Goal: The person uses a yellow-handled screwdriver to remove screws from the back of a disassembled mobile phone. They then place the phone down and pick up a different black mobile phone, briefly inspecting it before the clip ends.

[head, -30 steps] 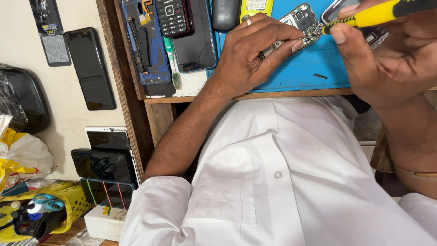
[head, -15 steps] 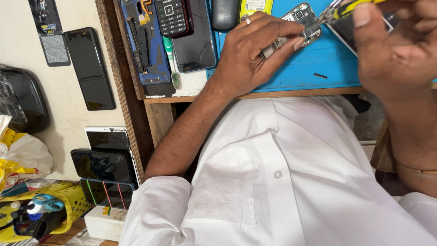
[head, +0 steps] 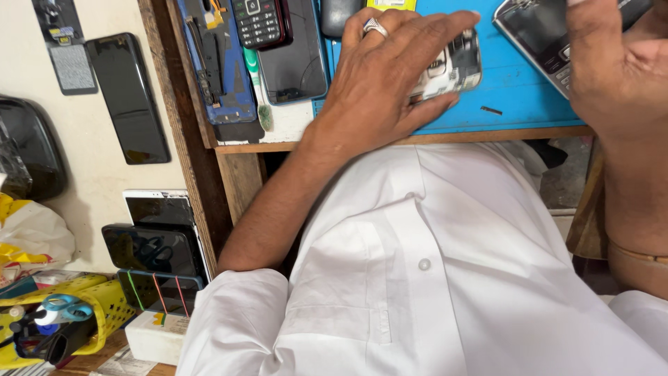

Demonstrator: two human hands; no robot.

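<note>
Your left hand [head: 390, 76] lies flat on the opened phone [head: 452, 68]; press evenly. Your right hand's [head: 616, 66] grip cannot be told.

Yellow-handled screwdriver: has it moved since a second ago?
Yes. It was over the blue mat by the opened phone; now it is out of view, and the right hand covers a keypad phone.
</note>
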